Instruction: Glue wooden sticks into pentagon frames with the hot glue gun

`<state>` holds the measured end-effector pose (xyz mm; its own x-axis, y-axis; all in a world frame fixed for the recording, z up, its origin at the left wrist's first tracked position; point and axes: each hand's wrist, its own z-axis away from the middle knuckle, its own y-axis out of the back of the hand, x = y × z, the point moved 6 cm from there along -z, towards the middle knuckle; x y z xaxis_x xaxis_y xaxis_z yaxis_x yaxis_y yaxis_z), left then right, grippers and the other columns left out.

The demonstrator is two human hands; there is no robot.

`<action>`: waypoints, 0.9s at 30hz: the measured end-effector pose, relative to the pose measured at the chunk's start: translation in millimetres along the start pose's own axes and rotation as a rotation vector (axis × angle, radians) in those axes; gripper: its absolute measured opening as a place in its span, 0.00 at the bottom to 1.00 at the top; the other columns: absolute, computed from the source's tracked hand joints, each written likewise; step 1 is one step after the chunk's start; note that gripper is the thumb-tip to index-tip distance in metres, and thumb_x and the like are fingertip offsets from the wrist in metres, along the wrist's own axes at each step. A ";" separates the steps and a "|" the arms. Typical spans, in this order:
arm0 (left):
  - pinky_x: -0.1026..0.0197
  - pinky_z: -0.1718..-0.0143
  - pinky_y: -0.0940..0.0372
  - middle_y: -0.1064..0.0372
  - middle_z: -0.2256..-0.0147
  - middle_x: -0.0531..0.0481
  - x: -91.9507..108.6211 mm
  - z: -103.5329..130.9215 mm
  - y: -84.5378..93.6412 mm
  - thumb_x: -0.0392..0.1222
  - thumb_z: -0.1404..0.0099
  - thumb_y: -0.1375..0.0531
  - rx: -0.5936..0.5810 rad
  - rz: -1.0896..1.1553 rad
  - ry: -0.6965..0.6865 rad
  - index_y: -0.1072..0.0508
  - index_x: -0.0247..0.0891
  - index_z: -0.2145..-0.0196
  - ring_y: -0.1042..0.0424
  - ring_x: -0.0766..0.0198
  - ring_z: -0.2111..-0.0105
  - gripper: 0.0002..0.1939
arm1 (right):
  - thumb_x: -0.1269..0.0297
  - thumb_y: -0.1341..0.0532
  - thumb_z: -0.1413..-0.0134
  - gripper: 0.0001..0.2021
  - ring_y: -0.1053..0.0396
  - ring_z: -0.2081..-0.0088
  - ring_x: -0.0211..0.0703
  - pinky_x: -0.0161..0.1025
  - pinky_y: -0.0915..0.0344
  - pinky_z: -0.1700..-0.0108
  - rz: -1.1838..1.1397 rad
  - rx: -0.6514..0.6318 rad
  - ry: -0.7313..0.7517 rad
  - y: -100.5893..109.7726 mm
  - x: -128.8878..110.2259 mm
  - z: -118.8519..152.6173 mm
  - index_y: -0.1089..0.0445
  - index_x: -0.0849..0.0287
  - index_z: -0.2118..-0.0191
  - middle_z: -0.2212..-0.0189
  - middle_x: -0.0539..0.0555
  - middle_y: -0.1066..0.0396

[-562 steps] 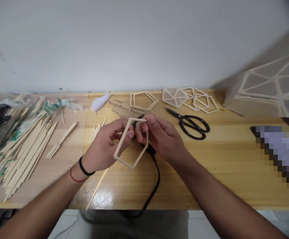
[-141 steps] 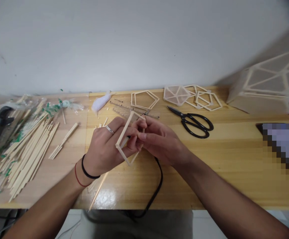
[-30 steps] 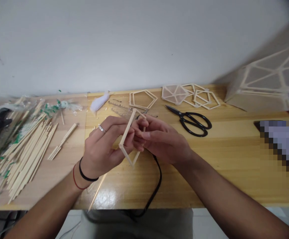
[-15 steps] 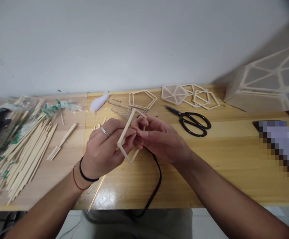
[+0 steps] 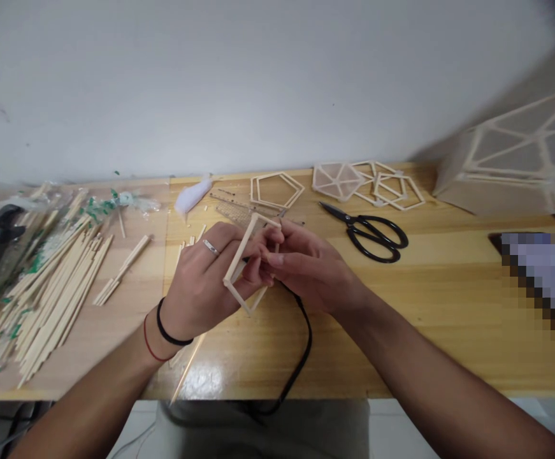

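Note:
A small wooden stick frame is held up in front of me, tilted, between both hands. My left hand, with a ring and wristbands, is closed around the frame's far side, its fingertips meeting those of the other hand inside the frame. My right hand pinches the frame's right side with thumb and fingers. Whatever small piece lies between the fingertips is hidden. A black cord runs from beneath the hands to the table's front edge.
Wooden sticks and plastic wrapping lie on the left. Behind the hands are a ruler, a white pouch and pentagon frames. Black scissors, a phone and a large panelled box stand or lie to the right.
My left hand's fingers have shifted slightly and the held frame has turned a little. My right hand has hardly moved. The whole view has shifted slightly.

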<state>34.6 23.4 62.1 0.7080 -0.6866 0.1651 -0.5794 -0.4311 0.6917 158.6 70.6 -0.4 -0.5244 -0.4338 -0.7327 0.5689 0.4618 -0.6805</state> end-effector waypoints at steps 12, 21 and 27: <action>0.62 0.63 0.27 0.22 0.60 0.48 -10.9 0.1 1.1 0.28 0.31 0.37 0.033 0.210 0.126 0.27 0.38 0.57 0.24 0.64 0.63 0.08 | 0.73 0.29 0.53 0.13 0.44 0.72 0.35 0.34 0.42 0.69 -0.153 0.022 -0.069 -3.5 -4.9 -1.3 0.36 0.57 0.69 0.72 0.47 0.39; 0.64 0.61 0.25 0.20 0.58 0.47 -4.4 -1.3 1.3 0.30 0.30 0.33 0.051 0.241 0.080 0.25 0.39 0.55 0.20 0.65 0.61 0.08 | 0.74 0.31 0.55 0.12 0.39 0.70 0.36 0.34 0.40 0.67 -0.171 0.035 -0.109 -3.3 -4.1 1.0 0.35 0.58 0.67 0.72 0.48 0.37; 0.65 0.59 0.24 0.19 0.60 0.48 0.1 0.6 1.6 0.29 0.29 0.35 0.059 0.127 -0.004 0.24 0.38 0.57 0.18 0.65 0.61 0.07 | 0.73 0.31 0.53 0.13 0.40 0.71 0.35 0.34 0.40 0.67 -0.160 0.021 -0.100 -5.2 -4.7 0.4 0.36 0.58 0.67 0.71 0.48 0.37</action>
<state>33.5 22.3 62.8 0.6260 -0.7400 0.2461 -0.6869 -0.3739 0.6232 158.4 69.9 6.6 -0.5441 -0.5758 -0.6103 0.4972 0.3647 -0.7873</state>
